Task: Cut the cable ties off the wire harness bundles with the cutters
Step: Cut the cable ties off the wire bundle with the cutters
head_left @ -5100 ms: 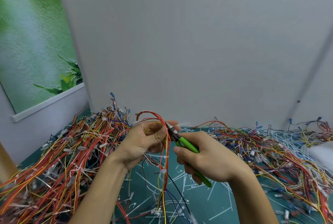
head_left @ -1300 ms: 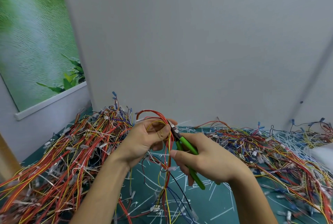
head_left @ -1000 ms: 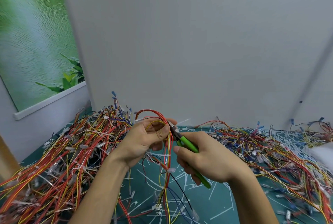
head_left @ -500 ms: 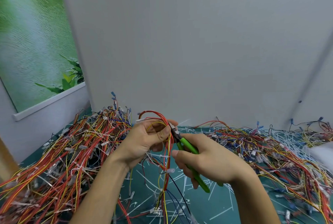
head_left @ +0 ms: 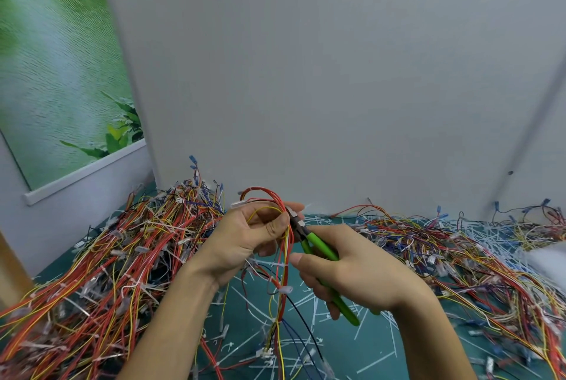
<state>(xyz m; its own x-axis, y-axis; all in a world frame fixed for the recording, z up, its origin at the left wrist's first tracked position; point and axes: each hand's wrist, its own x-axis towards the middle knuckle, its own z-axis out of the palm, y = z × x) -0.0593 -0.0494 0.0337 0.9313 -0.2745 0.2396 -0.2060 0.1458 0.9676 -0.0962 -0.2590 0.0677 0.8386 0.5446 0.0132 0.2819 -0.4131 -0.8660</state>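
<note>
My left hand (head_left: 245,242) pinches a looped wire harness bundle (head_left: 283,269) of red, orange and yellow wires, held up above the green mat. A white cable tie (head_left: 268,262) crosses the hanging wires just below my left hand. My right hand (head_left: 355,275) grips the green-handled cutters (head_left: 318,249). The cutter jaws sit at the top of the bundle, against my left thumb and fingertips. Whether the jaws touch a tie is hidden by my fingers.
A big heap of tied wire harnesses (head_left: 101,272) fills the left side of the green mat (head_left: 352,346). Another spread of wires (head_left: 459,257) lies to the right. Cut white tie pieces (head_left: 309,303) litter the mat under my hands. A grey wall (head_left: 306,73) stands close behind.
My hands stay almost in place. The cutter handles have opened and closed slightly in my right hand, and the jaws remain at the top of the held bundle.
</note>
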